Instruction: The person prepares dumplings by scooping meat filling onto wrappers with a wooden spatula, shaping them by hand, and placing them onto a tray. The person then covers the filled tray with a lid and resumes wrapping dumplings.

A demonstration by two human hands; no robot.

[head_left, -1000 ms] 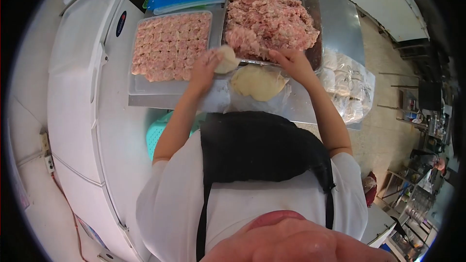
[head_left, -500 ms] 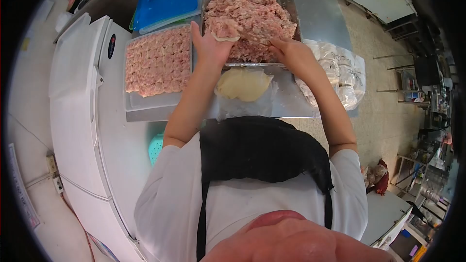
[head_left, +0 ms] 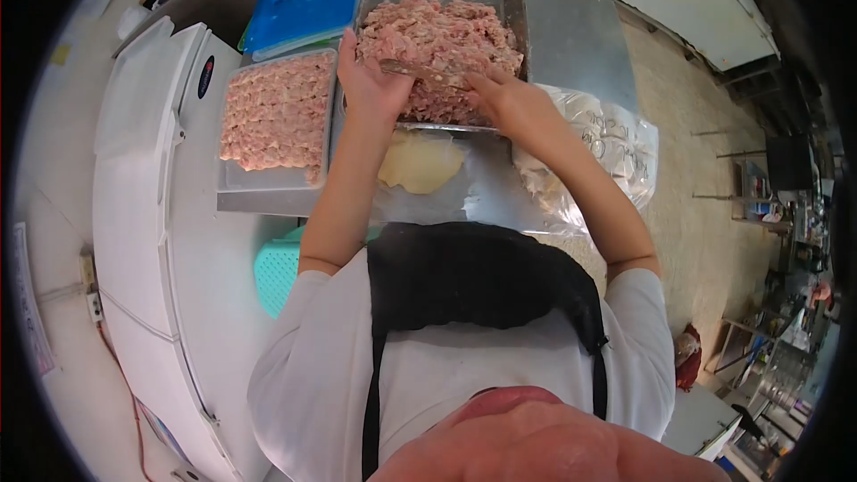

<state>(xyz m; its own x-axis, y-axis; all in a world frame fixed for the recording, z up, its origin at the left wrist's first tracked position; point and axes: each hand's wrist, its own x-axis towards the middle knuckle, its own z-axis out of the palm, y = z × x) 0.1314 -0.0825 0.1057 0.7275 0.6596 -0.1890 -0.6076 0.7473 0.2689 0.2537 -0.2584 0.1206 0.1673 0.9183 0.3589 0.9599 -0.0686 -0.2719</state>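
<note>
My left hand [head_left: 377, 94], palm up with the thumb raised, cups a round wrapper with minced meat on it at the left front of the metal tray [head_left: 523, 13]; the wrapper is mostly hidden. My right hand [head_left: 518, 105] is closed on a thin flat tool [head_left: 428, 70], which reaches left over the meat toward my left palm. A big heap of pink minced meat [head_left: 446, 31] fills much of the tray. Below the tray, a stack of pale yellow wrappers [head_left: 420, 163] lies on clear plastic.
Rows of meat-filled pieces [head_left: 277, 112] sit in a clear container at the left, below a blue lid [head_left: 308, 0]. White packages in plastic [head_left: 616, 138] lie at the right of the metal table [head_left: 585, 36]. A turquoise basket [head_left: 277, 272] is below the table, beside a white fridge [head_left: 138, 187].
My left hand has gone from beside the tray to over its front left, and its wrapper has gained meat. My right hand has moved closer to it with the tool. The view has shifted.
</note>
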